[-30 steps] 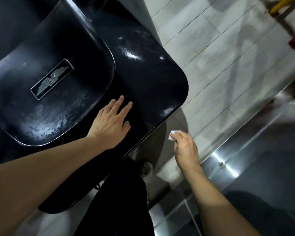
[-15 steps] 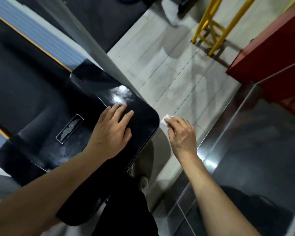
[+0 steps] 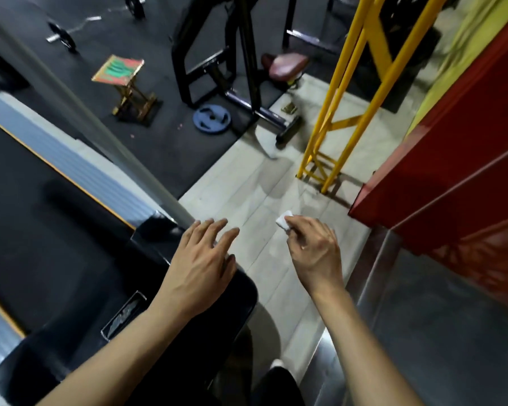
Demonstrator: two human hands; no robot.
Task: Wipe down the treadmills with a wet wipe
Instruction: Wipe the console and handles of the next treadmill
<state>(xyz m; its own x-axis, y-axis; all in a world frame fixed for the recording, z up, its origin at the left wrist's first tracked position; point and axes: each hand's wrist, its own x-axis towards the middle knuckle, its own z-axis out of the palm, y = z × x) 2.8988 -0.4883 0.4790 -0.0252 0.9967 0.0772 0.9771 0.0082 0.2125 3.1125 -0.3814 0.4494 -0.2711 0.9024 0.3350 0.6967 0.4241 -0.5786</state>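
The treadmill's glossy black motor cover [image 3: 147, 276] fills the lower left, with a metal badge [image 3: 123, 315] on it and the dark belt [image 3: 18, 200] behind. My left hand [image 3: 200, 265] lies over the cover's right corner, fingers spread and empty. Whether it touches the cover I cannot tell. To its right, over the pale tiled floor, my right hand [image 3: 314, 250] pinches a small folded white wet wipe [image 3: 284, 220] between thumb and fingertips. The wipe is off the treadmill.
A grey treadmill upright [image 3: 106, 136] slants across the left. A red cabinet [image 3: 452, 159] stands at right with a yellow metal frame [image 3: 335, 112] beside it. Farther back are a small folding stool [image 3: 121, 77], a blue weight plate [image 3: 211, 118] and a black machine frame [image 3: 241, 54].
The view has tilted up from the cover toward the gym floor. My left hand has slid to the cover's right corner. My right hand still holds the wipe off to the side.
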